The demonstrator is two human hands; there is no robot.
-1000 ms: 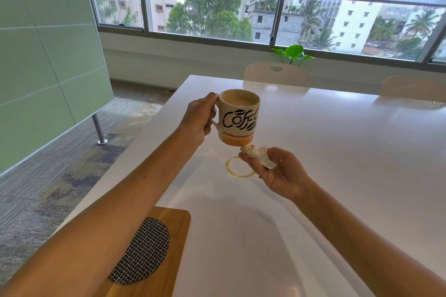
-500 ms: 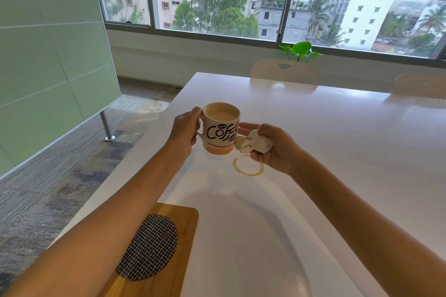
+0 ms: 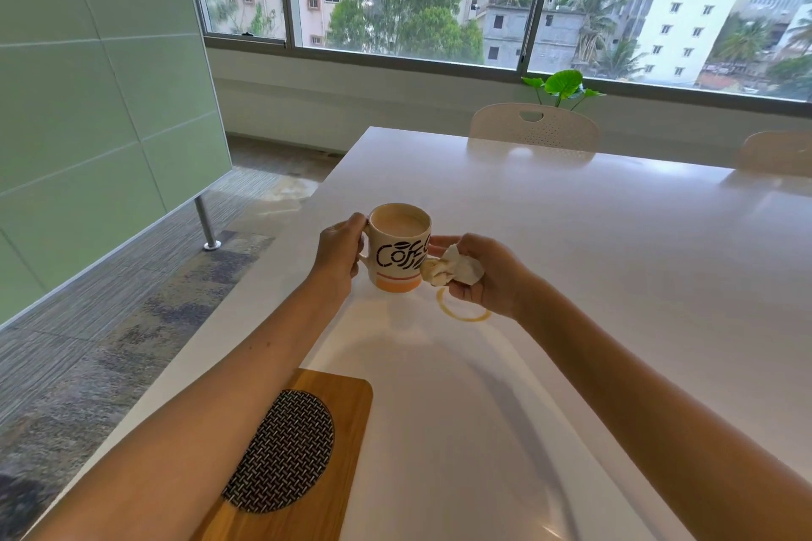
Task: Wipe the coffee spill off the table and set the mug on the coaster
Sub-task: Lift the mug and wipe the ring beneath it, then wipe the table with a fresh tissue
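Fingers (image 3: 347,233) of left hand (image 3: 338,253) clamped on mug (image 3: 400,253) handle; right hand (image 3: 479,272) fingers grip stained tissue (image 3: 452,270) above coffee ring (image 3: 463,312) on bench (image 3: 571,242).

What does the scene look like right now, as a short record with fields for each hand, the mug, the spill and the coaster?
left hand: grips the mug by its handle
right hand: holds a crumpled tissue against the mug's lower side
mug: upright, lifted off the table, has milky coffee in it
spill: brown ring on the table, not yet wiped, below the right hand
coaster: round woven disc on a wooden board, near table edge, partly under the left forearm, nothing on it
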